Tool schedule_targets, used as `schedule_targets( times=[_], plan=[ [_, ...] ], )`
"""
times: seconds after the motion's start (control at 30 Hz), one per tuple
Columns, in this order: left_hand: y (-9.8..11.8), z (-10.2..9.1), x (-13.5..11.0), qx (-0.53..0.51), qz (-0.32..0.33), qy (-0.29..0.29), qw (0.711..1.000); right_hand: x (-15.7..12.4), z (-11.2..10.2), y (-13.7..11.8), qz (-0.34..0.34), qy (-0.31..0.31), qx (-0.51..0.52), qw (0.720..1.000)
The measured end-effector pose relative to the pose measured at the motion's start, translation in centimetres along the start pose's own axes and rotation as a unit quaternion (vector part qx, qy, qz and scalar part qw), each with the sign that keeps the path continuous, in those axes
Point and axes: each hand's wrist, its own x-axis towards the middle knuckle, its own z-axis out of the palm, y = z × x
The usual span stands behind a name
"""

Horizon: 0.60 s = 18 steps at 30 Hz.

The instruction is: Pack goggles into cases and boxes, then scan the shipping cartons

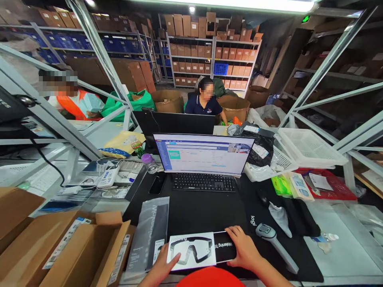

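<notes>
Room: From my head camera, I look across a warehouse with steel shelving [191, 52] stacked with cardboard boxes, and blue bins farther left.

People: A person in a dark polo shirt [204, 107] sits facing me beyond a back-to-back monitor. Another person in an orange vest [72, 104] is at far left.

Desk: A lit monitor [203, 154] and a black keyboard [204, 182] stand ahead of me on a dark desk mat [281, 223] printed "logi".

Held item: A flat goggles box [191, 251], glossy white and black with wraparound goggles pictured, lies on the mat directly under my hands, near the desk's front edge.

Grip: My left hand [160, 268] rests on the box's white end and my right hand [243, 248] on its black end. My hands are well apart, fingers across the top. I cannot tell whether they are clamping it.

Beside me: A corded barcode scanner [271, 239] lies just right of my right hand. A grey translucent sleeve [149, 235] lies just left of the box, and an open cardboard carton [80, 251] sits farther left.
</notes>
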Motion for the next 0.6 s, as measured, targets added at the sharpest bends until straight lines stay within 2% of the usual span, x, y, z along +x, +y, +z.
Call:
schedule_targets(
  times=[0.1, 0.23, 0.4, 0.5, 0.6],
  plan=[
    [0.8, 0.0, 0.0, 0.023, 0.026, -0.011, 0.999, 0.5, 0.6, -1.8, -0.013, -0.001, 0.025, 1.0],
    [1.5, 0.2, -0.5, -0.001, -0.003, -0.005, 1.0, 2.3, 1.7, -5.1, -0.053, -0.008, 0.079, 0.995],
    [1.1, 1.1, -0.5, -0.07, -0.02, 0.036, 0.997, 4.7, 2.0, -8.6, -0.131, -0.078, 0.083, 0.985],
    [-0.3, 1.5, 0.3, -0.074, -0.026, 0.057, 0.995, 4.8, 2.1, -8.5, -0.152, -0.086, 0.094, 0.98],
    [-2.4, 1.2, 1.5, -0.022, -0.005, 0.077, 0.997, 4.4, 1.7, -6.3, -0.128, -0.071, 0.118, 0.982]
  ],
)
